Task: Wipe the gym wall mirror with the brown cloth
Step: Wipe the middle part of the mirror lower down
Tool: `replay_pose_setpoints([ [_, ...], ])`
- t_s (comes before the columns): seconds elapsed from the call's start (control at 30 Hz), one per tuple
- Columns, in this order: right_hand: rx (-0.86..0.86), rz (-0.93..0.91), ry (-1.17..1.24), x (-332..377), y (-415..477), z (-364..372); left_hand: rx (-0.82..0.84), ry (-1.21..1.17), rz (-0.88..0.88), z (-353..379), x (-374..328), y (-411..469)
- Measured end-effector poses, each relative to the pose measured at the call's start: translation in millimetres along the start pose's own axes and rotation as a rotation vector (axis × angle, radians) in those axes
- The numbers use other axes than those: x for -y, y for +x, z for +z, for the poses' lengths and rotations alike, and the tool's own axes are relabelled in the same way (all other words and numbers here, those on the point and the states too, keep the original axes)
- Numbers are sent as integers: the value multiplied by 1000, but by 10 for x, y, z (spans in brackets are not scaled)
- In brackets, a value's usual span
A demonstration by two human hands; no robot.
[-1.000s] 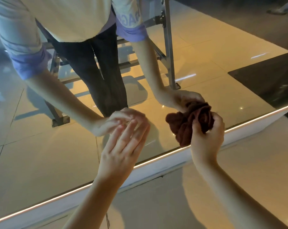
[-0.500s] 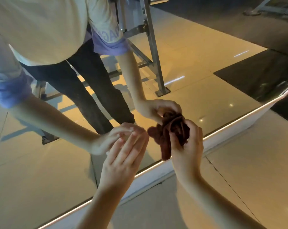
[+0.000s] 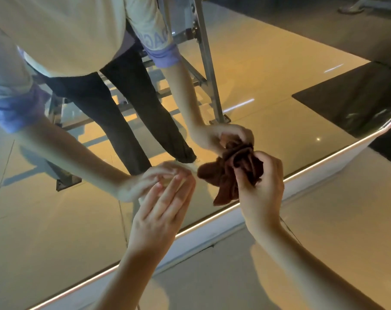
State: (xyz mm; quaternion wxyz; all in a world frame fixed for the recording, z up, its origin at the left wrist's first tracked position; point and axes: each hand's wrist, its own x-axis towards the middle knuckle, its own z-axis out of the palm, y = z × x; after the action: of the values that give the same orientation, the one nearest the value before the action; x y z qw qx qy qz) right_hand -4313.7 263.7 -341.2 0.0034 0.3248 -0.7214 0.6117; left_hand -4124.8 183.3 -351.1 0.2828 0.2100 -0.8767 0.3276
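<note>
The person is working low on the gym wall mirror (image 3: 55, 231), close to its lit bottom edge (image 3: 313, 168). The right hand (image 3: 260, 189) is gripping the brown cloth (image 3: 226, 175) with fingers and thumb curled tightly round a bunched wad. The cloth's upper folds are meeting their own reflection, so it seems to be touching the glass, while one loose corner is hanging down toward the white skirting (image 3: 212, 231). The left hand (image 3: 161, 213) is holding nothing; its straight fingers (image 3: 167, 198) are lying flat toward the mirror just beside the cloth, and the fingertips appear to be on the glass. For a good wipe, the wad is offering too little surface. Spreading it into a flat pad under the palm would probably cover more glass and press more evenly. Overlapping strokes running along the bottom edge would likely suit this strip best, with the dangling corner tucked in so it is not dragging over the skirting or the tiled floor (image 3: 335, 220). The bracing left hand is probably leaving fingermarks, so that patch would need a pass too, or the hand could be resting off the glass.
</note>
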Motion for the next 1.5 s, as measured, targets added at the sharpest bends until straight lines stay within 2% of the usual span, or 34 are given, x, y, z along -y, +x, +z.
replay_pose_setpoints([
  [0.1, -84, 127, 10, -101, 192, -86, 5, -9, 4, 10, -38, 47],
  [0.17, -38, 230, 3, -152, 149, -81, 2, -19, 10, 14, -71, 85],
  [0.27, 60, 147, -16, -96, 35, -73, -3, -17, 12, 20, -129, 178],
  [0.37, 2, 100, 6, -58, 190, -152, -1, -28, 30, 31, -149, 279],
  [0.43, -81, 158, 13, -76, 341, -198, -2, -30, 51, 45, -145, 329],
  [0.5, -92, 278, 28, -100, 364, -186, -15, -31, 54, 58, -149, 351],
  [0.57, -23, 346, 38, -92, 265, -135, -21, -33, 54, 61, -170, 369],
  [0.67, 69, 293, 60, 26, 211, -163, -12, -30, 65, 68, -195, 422],
  [0.77, -62, 258, 63, -10, 469, -299, -3, -36, 70, 67, -224, 505],
  [0.83, -114, 338, 89, -73, 579, -316, -6, -39, 65, 70, -240, 533],
  [0.9, -57, 420, 143, -69, 528, -268, -14, -36, 57, 84, -260, 534],
  [1.0, 48, 418, 151, -34, 424, -252, -19, -33, 55, 98, -279, 539],
  [1.1, 75, 440, 217, -78, 558, -485, -5, -28, 67, 100, -275, 534],
  [1.2, 218, 512, 349, -156, 702, -793, 14, -25, 68, 110, -269, 518],
  [1.3, 312, 517, 335, -259, 771, -884, 20, -22, 61, 109, -293, 519],
  [1.4, 244, 501, 339, -305, 787, -806, 28, -25, 56, 93, -300, 544],
  [1.5, 16, 549, 361, -352, 730, -711, 21, -34, 72, 75, -314, 640],
])
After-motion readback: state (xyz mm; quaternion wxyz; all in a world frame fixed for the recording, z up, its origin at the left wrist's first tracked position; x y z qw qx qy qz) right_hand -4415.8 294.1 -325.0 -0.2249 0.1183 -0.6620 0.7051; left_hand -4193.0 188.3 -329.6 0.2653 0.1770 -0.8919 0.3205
